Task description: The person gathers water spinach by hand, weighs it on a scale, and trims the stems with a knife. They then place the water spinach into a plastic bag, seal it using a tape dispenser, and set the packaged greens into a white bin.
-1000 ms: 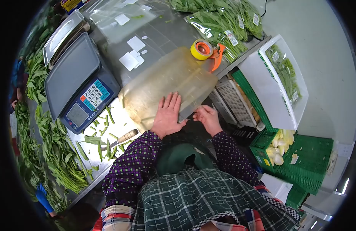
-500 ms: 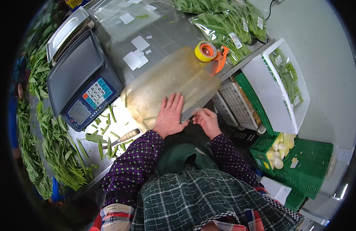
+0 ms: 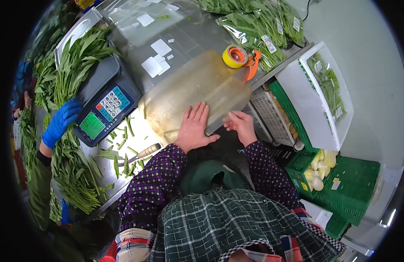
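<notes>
My left hand [image 3: 194,129] lies flat on a yellowish translucent plastic sheet [image 3: 188,94], fingers stretched and thumb out toward the right. My right hand [image 3: 242,126] is at the sheet's near right corner, by the table edge, with thumb and fingers pinched together. Whatever may be between those fingertips is too small to make out. Left of the sheet, a wooden-handled knife [image 3: 148,150] rests among cut green stems [image 3: 122,144]. Beyond the sheet stands a yellow and orange tape roll [image 3: 235,56] with an orange dispenser [image 3: 253,65].
A co-worker's blue-gloved hand [image 3: 62,120] is beside a scale [image 3: 116,102] bearing leafy greens [image 3: 77,61]. White labels [image 3: 154,64] lie on the table. Bagged greens [image 3: 258,32] are at the back. Right are a white foam box [image 3: 311,105] and green crates [image 3: 348,187].
A co-worker's gloved hand has appeared at left, greens now lie on the scale and its display is lit green. My right hand has shifted slightly up and right; my left stays flat.
</notes>
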Demonstrator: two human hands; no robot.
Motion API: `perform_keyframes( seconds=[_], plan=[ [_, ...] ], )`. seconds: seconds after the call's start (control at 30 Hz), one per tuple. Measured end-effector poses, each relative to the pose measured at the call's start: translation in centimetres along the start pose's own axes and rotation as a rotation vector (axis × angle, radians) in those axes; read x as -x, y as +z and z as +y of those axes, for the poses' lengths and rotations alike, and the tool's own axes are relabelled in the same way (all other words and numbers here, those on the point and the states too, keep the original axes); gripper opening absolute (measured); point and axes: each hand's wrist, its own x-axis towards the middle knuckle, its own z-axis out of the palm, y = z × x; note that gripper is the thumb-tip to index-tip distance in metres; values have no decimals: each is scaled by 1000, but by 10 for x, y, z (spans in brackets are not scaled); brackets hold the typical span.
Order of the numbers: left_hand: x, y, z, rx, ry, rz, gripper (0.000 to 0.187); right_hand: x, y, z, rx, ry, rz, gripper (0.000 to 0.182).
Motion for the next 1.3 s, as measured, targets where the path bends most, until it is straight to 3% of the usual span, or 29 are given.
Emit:
perform_keyframes(
  seconds=[0.1,0.37,0.43,0.67,0.8,0.97,1.1,1.17,1.2,1.27,1.3],
  plan=[
    [18,-7,-7,-52,-67,77,103,-1,4,2,-7,8,34,19],
    [46,-8,-6,-158,-143,-11,100,2,8,5,71,91,121,18],
    [45,-8,-5,-151,-142,-3,98,5,10,1,-6,87,24,18],
    [45,-8,-4,-158,-146,5,95,3,9,11,-51,97,2,20],
    [43,-7,-4,-138,-149,13,94,25,39,16,81,295,-184,23],
    [45,-5,-5,-117,-150,41,94,20,48,37,279,103,-157,21],
    [42,-7,-7,-135,-159,30,94,20,46,35,278,117,-210,22],
    [45,-5,-3,-164,-151,17,94,24,46,35,133,119,-241,23],
    [45,-8,-3,-149,-159,12,94,21,45,31,137,108,-236,23],
    [43,-10,-3,-129,-168,18,94,16,37,19,24,144,55,22],
    [43,-10,-3,-132,-164,34,95,10,31,13,75,69,87,20]
  ],
)
